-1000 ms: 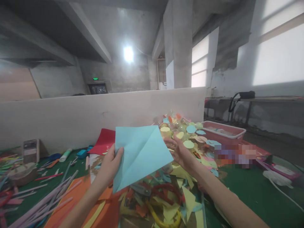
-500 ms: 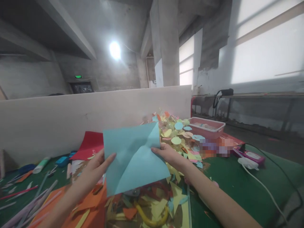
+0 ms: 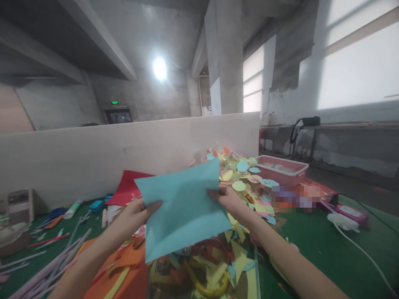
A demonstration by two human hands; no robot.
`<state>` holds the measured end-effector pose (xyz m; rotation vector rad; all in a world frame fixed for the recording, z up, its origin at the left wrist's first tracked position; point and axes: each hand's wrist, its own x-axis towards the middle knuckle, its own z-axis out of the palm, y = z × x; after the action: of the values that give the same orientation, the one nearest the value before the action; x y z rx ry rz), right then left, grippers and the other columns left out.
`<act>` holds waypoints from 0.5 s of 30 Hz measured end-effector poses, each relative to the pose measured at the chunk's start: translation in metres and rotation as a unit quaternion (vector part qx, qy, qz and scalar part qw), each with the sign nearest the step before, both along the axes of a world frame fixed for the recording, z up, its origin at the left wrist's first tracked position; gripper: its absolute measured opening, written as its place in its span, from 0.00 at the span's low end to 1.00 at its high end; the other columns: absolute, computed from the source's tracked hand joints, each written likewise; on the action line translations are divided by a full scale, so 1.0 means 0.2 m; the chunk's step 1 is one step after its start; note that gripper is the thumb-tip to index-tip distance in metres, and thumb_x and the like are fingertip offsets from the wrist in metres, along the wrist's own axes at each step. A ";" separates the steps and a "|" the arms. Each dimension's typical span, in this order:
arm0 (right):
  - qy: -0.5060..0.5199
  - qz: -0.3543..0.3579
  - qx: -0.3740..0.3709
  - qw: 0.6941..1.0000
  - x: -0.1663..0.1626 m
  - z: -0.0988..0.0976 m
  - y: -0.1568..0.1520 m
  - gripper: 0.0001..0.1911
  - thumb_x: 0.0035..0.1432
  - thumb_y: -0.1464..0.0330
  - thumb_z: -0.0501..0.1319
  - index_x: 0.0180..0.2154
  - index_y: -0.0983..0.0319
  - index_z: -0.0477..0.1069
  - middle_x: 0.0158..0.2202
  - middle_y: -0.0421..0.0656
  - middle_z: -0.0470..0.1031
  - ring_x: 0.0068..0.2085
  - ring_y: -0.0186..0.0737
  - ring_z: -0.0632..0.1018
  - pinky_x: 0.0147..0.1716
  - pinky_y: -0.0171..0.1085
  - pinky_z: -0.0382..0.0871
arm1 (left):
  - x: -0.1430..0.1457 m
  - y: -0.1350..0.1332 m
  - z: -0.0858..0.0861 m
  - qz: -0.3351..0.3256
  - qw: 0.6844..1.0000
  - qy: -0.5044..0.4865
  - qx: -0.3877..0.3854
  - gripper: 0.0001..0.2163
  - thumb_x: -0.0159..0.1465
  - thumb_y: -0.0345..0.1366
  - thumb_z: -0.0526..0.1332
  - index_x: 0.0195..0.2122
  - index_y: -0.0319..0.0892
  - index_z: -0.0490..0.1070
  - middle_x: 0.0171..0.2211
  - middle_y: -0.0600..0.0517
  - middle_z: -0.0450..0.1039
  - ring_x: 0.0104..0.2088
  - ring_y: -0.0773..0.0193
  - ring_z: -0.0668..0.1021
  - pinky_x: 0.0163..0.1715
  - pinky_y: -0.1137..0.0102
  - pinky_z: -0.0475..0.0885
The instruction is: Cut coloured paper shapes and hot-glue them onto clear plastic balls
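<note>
A sheet of light blue paper is held up in front of me above the table, slightly tilted. My left hand pinches its left side, thumb on the near face and fingers behind. On the right side, my right hand grips it the same way, with the fingers mostly hidden behind the sheet. Below the paper lie yellow and blue paper scraps and a curved yellow handle. Orange paper lies under my left forearm.
A heap of paper cutouts sits behind the sheet, near a pink basket. Red paper, a glue stick and rolled paper strips are at left. A purple device with a cable lies right. A white partition stands behind.
The blue sheet looks flatter, with its crease less marked, and its upper right corner stands higher. My view has turned a little left, shifting everything rightward. Both hands keep their hold.
</note>
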<state>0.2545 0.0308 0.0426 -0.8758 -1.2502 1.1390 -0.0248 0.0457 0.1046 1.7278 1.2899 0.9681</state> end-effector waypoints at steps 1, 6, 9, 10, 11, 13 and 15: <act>0.003 0.005 -0.017 1.000 0.00 0.00 -0.01 0.28 0.47 0.51 0.70 0.45 0.62 0.78 0.40 0.47 0.82 0.39 0.47 0.81 0.44 0.45 0.74 | 0.01 -0.02 0.02 0.009 1.000 -0.008 -0.001 0.16 0.47 0.53 0.70 0.29 0.46 0.81 0.31 0.48 0.82 0.37 0.48 0.82 0.36 0.61 0.78; -0.027 0.018 -0.089 0.996 -0.01 0.03 -0.07 0.24 0.49 0.52 0.70 0.42 0.61 0.77 0.42 0.49 0.81 0.39 0.46 0.81 0.37 0.40 0.75 | 0.04 -0.07 0.05 0.021 0.999 -0.048 -0.014 0.23 0.46 0.56 0.70 0.37 0.44 0.80 0.37 0.44 0.83 0.40 0.46 0.82 0.38 0.60 0.78; -0.020 0.022 -0.098 0.995 -0.03 0.05 -0.11 0.24 0.50 0.51 0.69 0.42 0.61 0.76 0.40 0.47 0.81 0.37 0.45 0.81 0.35 0.39 0.74 | 0.04 -0.07 0.04 0.020 0.999 -0.034 0.004 0.20 0.46 0.54 0.70 0.35 0.46 0.80 0.36 0.46 0.83 0.41 0.47 0.82 0.38 0.61 0.78; -0.015 0.022 -0.101 0.995 -0.03 0.05 -0.11 0.24 0.50 0.51 0.69 0.42 0.62 0.75 0.39 0.46 0.81 0.37 0.45 0.81 0.35 0.39 0.74 | 0.03 -0.07 0.04 0.017 0.999 -0.031 0.007 0.19 0.46 0.53 0.70 0.33 0.46 0.80 0.35 0.46 0.83 0.40 0.47 0.82 0.38 0.60 0.78; -0.011 0.022 -0.105 0.994 -0.03 0.05 -0.11 0.25 0.50 0.51 0.69 0.42 0.62 0.75 0.38 0.46 0.81 0.36 0.44 0.81 0.35 0.39 0.74 | 0.03 -0.07 0.03 0.012 0.999 -0.030 0.006 0.18 0.46 0.53 0.70 0.32 0.47 0.80 0.33 0.47 0.83 0.40 0.47 0.82 0.38 0.60 0.78; -0.010 0.023 -0.115 0.993 -0.03 0.06 -0.10 0.24 0.50 0.51 0.69 0.42 0.62 0.75 0.37 0.46 0.81 0.35 0.43 0.81 0.34 0.38 0.74 | 0.04 -0.08 0.04 0.006 0.999 -0.033 0.005 0.16 0.47 0.52 0.69 0.31 0.48 0.81 0.31 0.48 0.83 0.39 0.47 0.82 0.39 0.58 0.78; -0.006 0.026 -0.109 0.994 -0.03 0.05 -0.09 0.24 0.50 0.51 0.69 0.41 0.62 0.76 0.37 0.47 0.81 0.35 0.43 0.81 0.36 0.39 0.74 | 0.05 -0.09 0.06 0.010 0.999 -0.033 0.004 0.14 0.46 0.51 0.69 0.28 0.48 0.81 0.30 0.48 0.83 0.40 0.46 0.82 0.40 0.57 0.78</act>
<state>0.2490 0.0130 0.0531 -1.0182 -1.1788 1.3326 -0.0148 0.0271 0.1167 1.6787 1.2651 1.0341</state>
